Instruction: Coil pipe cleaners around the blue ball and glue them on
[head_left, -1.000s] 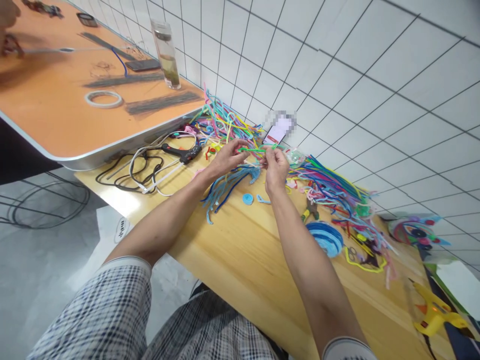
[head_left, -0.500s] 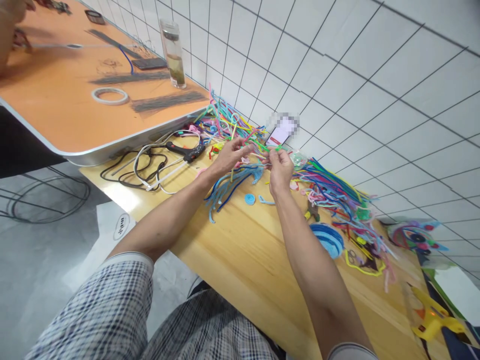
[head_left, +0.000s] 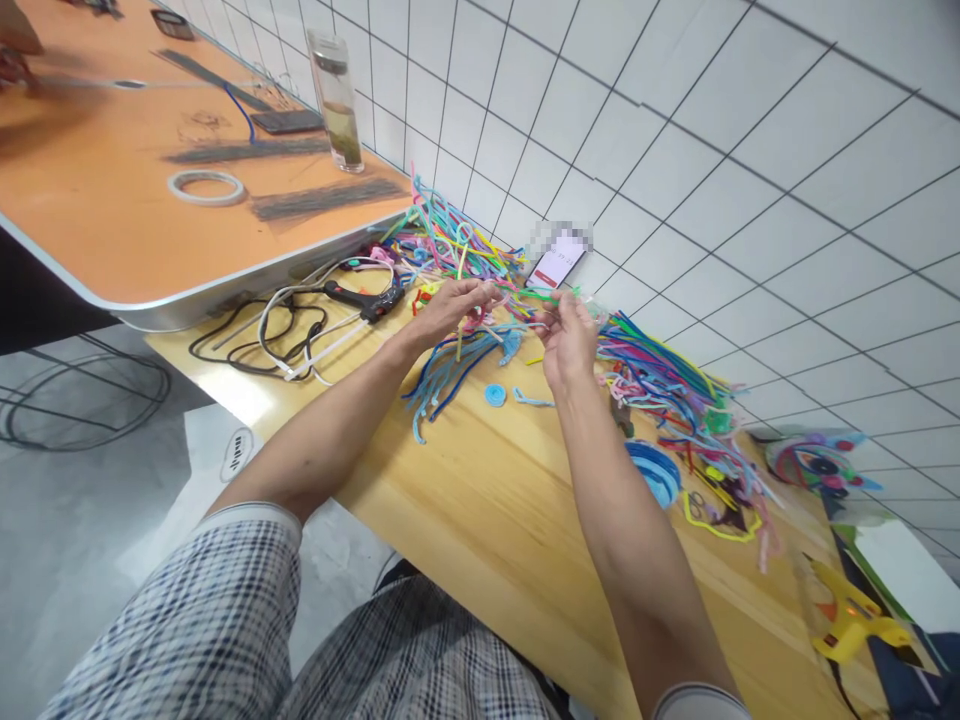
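Observation:
My right hand [head_left: 570, 340] is closed, with a green pipe cleaner [head_left: 538, 294] pinched between thumb and fingers. To its left, my left hand [head_left: 452, 308] holds its fingertips together near the green pipe cleaner's other end; whatever is between them is too small to make out. Below the hands lies a bunch of blue pipe cleaners [head_left: 450, 365]. A small light-blue coil [head_left: 495, 395] and a short blue piece [head_left: 531, 398] rest on the wooden table [head_left: 465, 500]. Loose pipe cleaners [head_left: 457, 240] in many colours are heaped behind my left hand.
A black glue gun [head_left: 367, 300] with cables lies at left. By the wall are a phone [head_left: 556, 262] and more pipe cleaners [head_left: 667, 365]. At right sit a blue coiled disc [head_left: 654, 474] and a yellow glue gun [head_left: 855, 610]. A glass bottle [head_left: 337, 105] stands on the orange table [head_left: 97, 220].
My right hand has turned a little, showing more of its palm side, and still holds the green pipe cleaner. The left fingers have drawn closer together. The view has shifted slightly.

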